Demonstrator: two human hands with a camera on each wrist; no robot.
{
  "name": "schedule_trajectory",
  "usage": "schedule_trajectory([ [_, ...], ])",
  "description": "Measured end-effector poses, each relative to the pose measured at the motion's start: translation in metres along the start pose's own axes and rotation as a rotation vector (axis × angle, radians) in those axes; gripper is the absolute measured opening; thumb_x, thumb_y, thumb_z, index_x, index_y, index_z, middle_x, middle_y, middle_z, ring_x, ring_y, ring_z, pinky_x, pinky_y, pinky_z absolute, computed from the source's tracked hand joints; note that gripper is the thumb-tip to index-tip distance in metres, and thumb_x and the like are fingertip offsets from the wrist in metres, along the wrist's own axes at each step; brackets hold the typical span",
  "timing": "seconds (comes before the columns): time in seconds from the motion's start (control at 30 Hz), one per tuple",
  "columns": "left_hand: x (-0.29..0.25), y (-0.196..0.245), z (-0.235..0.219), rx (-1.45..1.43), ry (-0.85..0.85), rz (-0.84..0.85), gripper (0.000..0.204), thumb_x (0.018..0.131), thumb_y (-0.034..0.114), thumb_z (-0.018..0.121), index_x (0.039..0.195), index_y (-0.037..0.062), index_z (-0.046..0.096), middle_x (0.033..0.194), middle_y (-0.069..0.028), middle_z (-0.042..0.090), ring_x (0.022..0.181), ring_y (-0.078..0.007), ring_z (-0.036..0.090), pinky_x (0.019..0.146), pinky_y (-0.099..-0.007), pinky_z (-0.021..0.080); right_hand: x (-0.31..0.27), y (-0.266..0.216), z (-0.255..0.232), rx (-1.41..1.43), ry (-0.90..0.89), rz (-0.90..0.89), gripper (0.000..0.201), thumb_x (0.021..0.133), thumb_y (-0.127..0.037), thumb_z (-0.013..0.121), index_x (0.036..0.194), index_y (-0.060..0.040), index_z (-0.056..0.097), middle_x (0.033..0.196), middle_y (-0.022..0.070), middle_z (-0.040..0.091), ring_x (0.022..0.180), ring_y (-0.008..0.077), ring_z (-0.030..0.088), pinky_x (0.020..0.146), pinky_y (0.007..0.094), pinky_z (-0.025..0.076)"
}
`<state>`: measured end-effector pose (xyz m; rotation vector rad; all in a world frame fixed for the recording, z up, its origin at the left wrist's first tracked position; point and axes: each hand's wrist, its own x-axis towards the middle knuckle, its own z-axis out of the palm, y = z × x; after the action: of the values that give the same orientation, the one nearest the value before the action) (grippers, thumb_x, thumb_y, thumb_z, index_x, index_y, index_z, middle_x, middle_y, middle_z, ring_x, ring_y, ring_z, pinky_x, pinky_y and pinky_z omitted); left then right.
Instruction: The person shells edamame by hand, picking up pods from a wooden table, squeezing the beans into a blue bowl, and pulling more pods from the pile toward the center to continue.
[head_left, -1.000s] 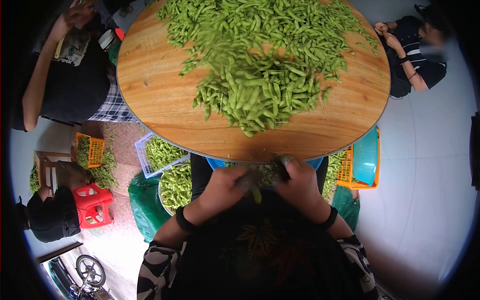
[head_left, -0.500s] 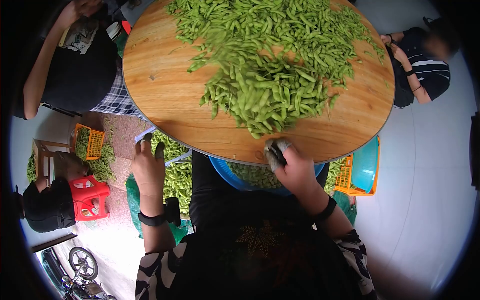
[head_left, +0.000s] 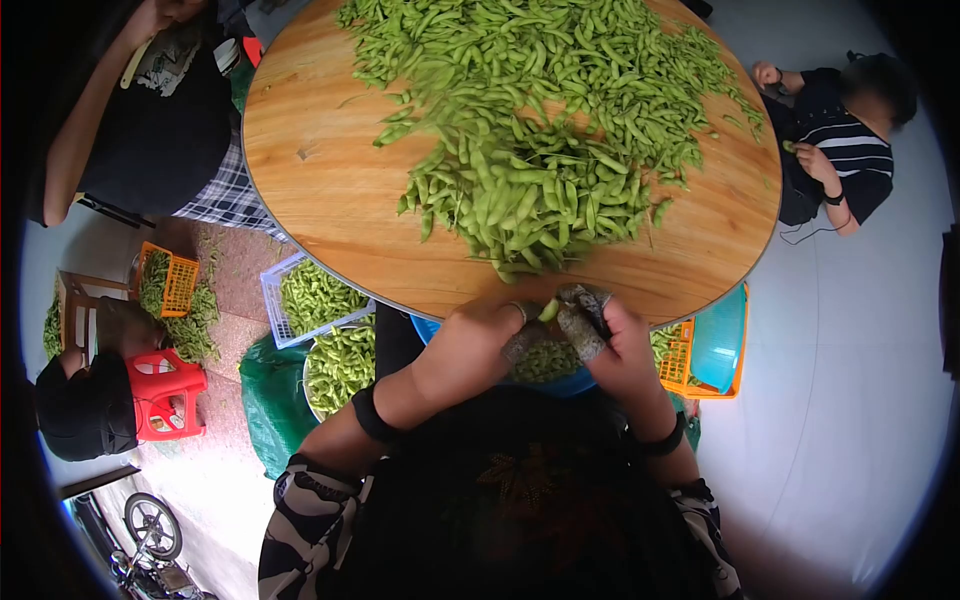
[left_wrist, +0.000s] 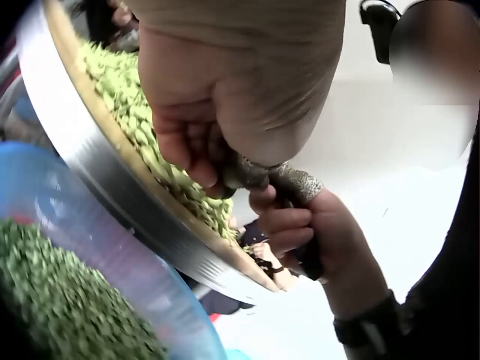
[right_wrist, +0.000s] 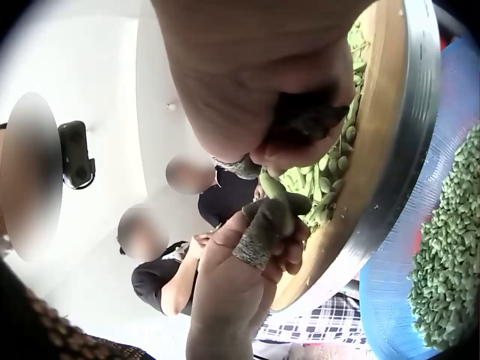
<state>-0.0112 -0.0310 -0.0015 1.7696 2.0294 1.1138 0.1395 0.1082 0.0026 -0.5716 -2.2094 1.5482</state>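
Observation:
A green pod (right_wrist: 271, 187) is pinched between the covered thumb and fingers of the left hand (head_left: 482, 342). Close beside it, the right hand (head_left: 622, 350) has its covered thumb and fingertips at the pod's other end; whether they grip it is hidden by the hand in the right wrist view. Both hands are over the near edge of the round wooden table (head_left: 340, 220), above a blue basin (head_left: 572, 384) of shelled beans (left_wrist: 60, 300). A large heap of pods (head_left: 530, 190) lies on the table in front of them.
Left of the lap are a white basket (head_left: 272, 306) of pods, a bowl of pods (head_left: 340, 370) and a green sack (head_left: 268, 400). An orange basket (head_left: 676, 368) with a teal one (head_left: 718, 345) stands at right. Other people sit around the table.
The left hand has come back from above the baskets at left to meet the right hand, with a pod in its fingers. The right hand has shifted slightly right.

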Motion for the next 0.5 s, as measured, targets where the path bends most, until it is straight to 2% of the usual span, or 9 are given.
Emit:
schedule_trajectory([
  [0.03, -0.002, 0.0, 0.003, -0.253, -0.003, -0.1, 0.016, 0.078, 0.005, 0.066, 0.093, 0.0011, 0.062, 0.089, -0.015, 0.065, 0.077, -0.0318, 0.065, 0.069, -0.0374, 0.052, -0.003, 0.002, 0.001, 0.087, 0.022, 0.046, 0.027, 0.084, -0.008, 0.065, 0.109, 0.0013, 0.06, 0.089, 0.0103, 0.067, 0.085, 0.0158, 0.064, 0.077, 0.029, 0.049],
  [0.07, -0.004, -0.002, 0.004, -0.251, -0.008, -0.1, 0.016, 0.078, 0.005, 0.066, 0.093, 0.0011, 0.062, 0.089, -0.015, 0.065, 0.077, -0.0318, 0.065, 0.069, -0.0374, 0.052, -0.005, -0.001, -0.001, 0.091, 0.026, 0.048, 0.027, 0.084, -0.008, 0.065, 0.109, 0.0013, 0.06, 0.089, 0.0103, 0.067, 0.085, 0.0158, 0.064, 0.077, 0.029, 0.049],
  [0.13, -0.009, -0.005, 0.005, -0.584, -0.042, -0.252, 0.013, 0.084, 0.007, 0.065, 0.095, 0.0006, 0.061, 0.078, -0.0154, 0.064, 0.072, -0.0316, 0.066, 0.065, -0.0347, 0.051, -0.009, -0.009, -0.005, 0.065, -0.209, 0.049, 0.027, 0.084, -0.006, 0.061, 0.11, 0.001, 0.059, 0.086, 0.0083, 0.066, 0.081, 0.0146, 0.062, 0.075, 0.0278, 0.048],
  [0.27, -0.012, -0.005, 0.007, -0.574, 0.0, -0.238, 0.012, 0.085, 0.006, 0.064, 0.096, 0.0011, 0.062, 0.081, -0.0153, 0.065, 0.074, -0.0295, 0.066, 0.065, -0.0321, 0.051, -0.009, -0.007, -0.004, 0.169, -0.292, 0.135, 0.025, 0.084, -0.003, 0.058, 0.109, 0.0009, 0.059, 0.086, 0.0065, 0.064, 0.079, 0.0126, 0.06, 0.073, 0.0265, 0.047],
  [0.33, -0.011, -0.003, 0.007, -0.646, 0.022, -0.282, 0.012, 0.086, 0.006, 0.063, 0.096, 0.0013, 0.062, 0.083, -0.0151, 0.065, 0.076, -0.0285, 0.067, 0.066, -0.0319, 0.051, -0.009, -0.005, -0.001, 0.217, -0.297, 0.08, 0.019, 0.094, -0.01, 0.052, 0.112, -0.0036, 0.055, 0.071, -0.0019, 0.057, 0.049, 0.0031, 0.046, 0.045, 0.018, 0.035],
  [0.37, -0.012, -0.004, 0.007, -0.645, 0.021, -0.283, 0.012, 0.086, 0.006, 0.063, 0.096, 0.0013, 0.062, 0.083, -0.0151, 0.065, 0.076, -0.0285, 0.067, 0.066, -0.0319, 0.051, -0.009, -0.005, -0.001, 0.219, -0.296, 0.08, 0.019, 0.094, -0.01, 0.052, 0.112, -0.0036, 0.055, 0.071, -0.0019, 0.057, 0.049, 0.0031, 0.046, 0.045, 0.018, 0.035],
  [0.43, -0.015, -0.005, 0.007, -0.624, -0.057, -0.331, 0.018, 0.086, -0.002, 0.06, 0.103, 0.002, 0.061, 0.086, -0.0073, 0.066, 0.078, -0.0169, 0.063, 0.069, -0.0292, 0.05, -0.01, -0.008, -0.002, 0.264, -0.32, 0.171, 0.019, 0.094, -0.011, 0.052, 0.111, -0.0041, 0.056, 0.071, -0.0021, 0.056, 0.049, 0.0031, 0.046, 0.045, 0.0182, 0.035],
  [0.47, -0.014, -0.004, 0.008, -0.624, -0.062, -0.33, 0.018, 0.086, -0.002, 0.06, 0.103, 0.002, 0.061, 0.086, -0.0073, 0.066, 0.078, -0.0169, 0.063, 0.069, -0.0292, 0.05, -0.01, -0.006, -0.002, 0.266, -0.315, 0.173, 0.019, 0.094, -0.011, 0.052, 0.111, -0.0041, 0.056, 0.071, -0.0021, 0.056, 0.049, 0.0031, 0.046, 0.045, 0.0182, 0.035],
  [0.5, -0.014, -0.002, 0.008, -0.396, -0.015, -0.211, 0.019, 0.084, 0.0, 0.062, 0.103, 0.0022, 0.061, 0.085, -0.0099, 0.065, 0.077, -0.0229, 0.064, 0.068, -0.032, 0.051, -0.01, -0.004, -0.002, 0.243, -0.322, 0.184, 0.019, 0.094, -0.012, 0.051, 0.111, -0.0046, 0.055, 0.071, -0.0022, 0.056, 0.049, 0.0031, 0.045, 0.045, 0.0182, 0.035],
])
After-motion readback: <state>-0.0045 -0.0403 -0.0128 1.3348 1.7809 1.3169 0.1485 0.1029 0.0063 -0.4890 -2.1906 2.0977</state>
